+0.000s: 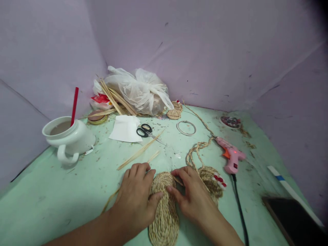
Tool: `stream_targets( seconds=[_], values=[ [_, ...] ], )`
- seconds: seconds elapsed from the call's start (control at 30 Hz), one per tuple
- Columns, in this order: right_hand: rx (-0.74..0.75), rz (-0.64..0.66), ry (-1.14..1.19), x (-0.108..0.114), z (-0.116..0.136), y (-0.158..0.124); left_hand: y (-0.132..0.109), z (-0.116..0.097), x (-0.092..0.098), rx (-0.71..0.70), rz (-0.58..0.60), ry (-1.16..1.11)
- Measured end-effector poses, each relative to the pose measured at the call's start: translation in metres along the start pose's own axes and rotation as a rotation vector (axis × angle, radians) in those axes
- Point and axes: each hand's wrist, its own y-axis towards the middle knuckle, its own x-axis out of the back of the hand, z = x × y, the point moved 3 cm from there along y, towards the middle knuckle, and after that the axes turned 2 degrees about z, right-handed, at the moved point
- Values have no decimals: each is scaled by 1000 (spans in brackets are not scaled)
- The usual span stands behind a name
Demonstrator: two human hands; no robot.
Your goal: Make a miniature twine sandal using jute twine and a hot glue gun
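Note:
A woven straw sole [164, 218] lies flat on the green table, its rounded end between my hands. My left hand [137, 198] rests along its left edge, fingers together, thumb on the weave. At the upper right edge, my right hand [189, 194] pinches the braided cord [178, 181] with the thumb on the sole. More braid [198, 150] loops away behind my right hand. Beside that hand lies a second woven piece [210, 177] with red and white beads. A pink glue gun [232, 155] with a lit red light lies farther right.
Scissors [145, 131], white paper [125, 128], straw strips [139, 152] and a metal ring [186, 128] lie beyond my hands. A white pot [74, 136] stands left; a plastic bag [143, 90] sits behind. A dark flat device [292, 220] lies right, near the black cable [239, 208].

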Motion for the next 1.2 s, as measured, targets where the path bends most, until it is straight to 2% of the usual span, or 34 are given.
stream_targets(
  seconds=[0.13, 0.3, 0.47, 0.57, 0.63, 0.77, 0.83, 1.2],
  values=[
    [-81, 90, 185, -1, -3, -2, 1, -3, -3, 15, 106, -157],
    [-175, 79, 454, 0, -6, -8, 6, -3, -1, 76, 139, -474],
    [-253, 369, 896, 1, 8, -14, 4, -5, 1, 166, 373, -962],
    [-280, 407, 981, 4, 18, -19, 5, -3, 3, 277, 390, -1138],
    [-283, 405, 1008, 5, 24, -23, 7, -2, 2, 367, 411, -1180],
    [-282, 383, 1015, 3, 34, -28, 8, -4, -4, 486, 569, -1218],
    [-276, 385, 1006, 2, 38, -29, 7, -6, -5, 510, 582, -1225],
    [-222, 413, 991, 0, 40, -33, 2, -5, -1, 391, 619, -1168]
  ],
)
